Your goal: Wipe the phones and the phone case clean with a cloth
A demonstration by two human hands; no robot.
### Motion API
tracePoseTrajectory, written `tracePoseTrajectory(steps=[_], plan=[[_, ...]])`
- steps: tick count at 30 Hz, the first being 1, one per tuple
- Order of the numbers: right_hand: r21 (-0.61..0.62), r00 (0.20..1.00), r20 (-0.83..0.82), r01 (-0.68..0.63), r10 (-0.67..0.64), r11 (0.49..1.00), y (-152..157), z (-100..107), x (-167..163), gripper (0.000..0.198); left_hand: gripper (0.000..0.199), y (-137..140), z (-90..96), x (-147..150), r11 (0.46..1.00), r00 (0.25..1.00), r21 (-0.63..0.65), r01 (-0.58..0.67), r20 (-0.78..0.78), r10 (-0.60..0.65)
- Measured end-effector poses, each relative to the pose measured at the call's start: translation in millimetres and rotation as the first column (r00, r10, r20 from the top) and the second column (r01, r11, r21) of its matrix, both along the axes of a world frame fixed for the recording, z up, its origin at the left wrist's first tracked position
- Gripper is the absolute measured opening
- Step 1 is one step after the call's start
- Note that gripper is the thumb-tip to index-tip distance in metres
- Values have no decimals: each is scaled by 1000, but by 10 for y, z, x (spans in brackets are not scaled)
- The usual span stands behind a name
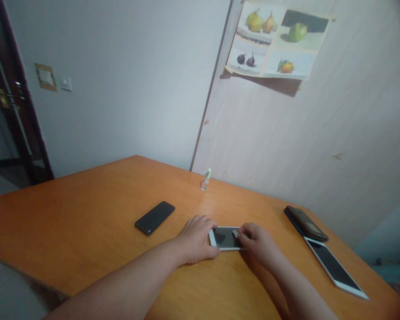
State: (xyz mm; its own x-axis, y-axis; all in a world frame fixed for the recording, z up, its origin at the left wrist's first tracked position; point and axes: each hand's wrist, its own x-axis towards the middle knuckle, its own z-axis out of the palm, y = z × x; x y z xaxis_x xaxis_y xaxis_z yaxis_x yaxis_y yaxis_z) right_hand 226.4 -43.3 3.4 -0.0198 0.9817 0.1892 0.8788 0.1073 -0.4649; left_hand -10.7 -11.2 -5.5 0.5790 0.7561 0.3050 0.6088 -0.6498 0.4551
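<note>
A white-framed smartphone (224, 240) lies on the wooden table, screen up, between my two hands. My left hand (197, 240) holds its left end, thumb at the near edge and fingers at the far edge. Over the right part of the screen is my right hand (255, 242), its fingers pinched together on a small whitish piece (235, 233) that touches or nearly touches the glass. Most of that piece is hidden by the fingers, so its kind cannot be made out. The hand also covers the phone's right end.
On the table (96, 209), a black smartphone (155, 218) lies to the left. A small clear bottle (205, 180) with a pale green top stands near the wall. To the right are a dark stacked device (306, 223) and a larger white-framed device (336, 267).
</note>
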Motion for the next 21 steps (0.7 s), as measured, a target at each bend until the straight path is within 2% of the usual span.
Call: tracePoseTrajectory(steps=[3,7,9,11,13,16,18,21], plan=[[59,999,23,27,-28,998,10,-12,-94,19,49,-8,14,0,1000,1000,-1,1,5,-1],[44,987,-31,-157,158,987,-43,-11,-272,18,47,-24,45,-4,1000,1000,-23,-6,-6,6],[14,979,-71,-192,192,981,-53,0,-237,16,48,-27,56,-6,1000,1000,-25,-3,-10,3],[-15,986,-75,-153,151,988,-35,9,-128,14,49,-26,63,-6,1000,1000,-22,2,-11,-3],[-22,998,-32,-61,61,998,-2,9,-25,14,50,-22,64,-5,1000,1000,-21,10,-13,-11],[21,999,29,44,-44,999,24,-5,-28,18,51,-17,62,-5,1000,1000,-26,7,-7,-7],[44,1000,29,1,-2,999,9,-14,-129,19,50,-17,61,-6,1000,1000,-28,0,-2,0],[38,987,-17,-157,158,987,-34,-10,-243,17,49,-22,65,-9,999,1000,-36,2,-1,-2]])
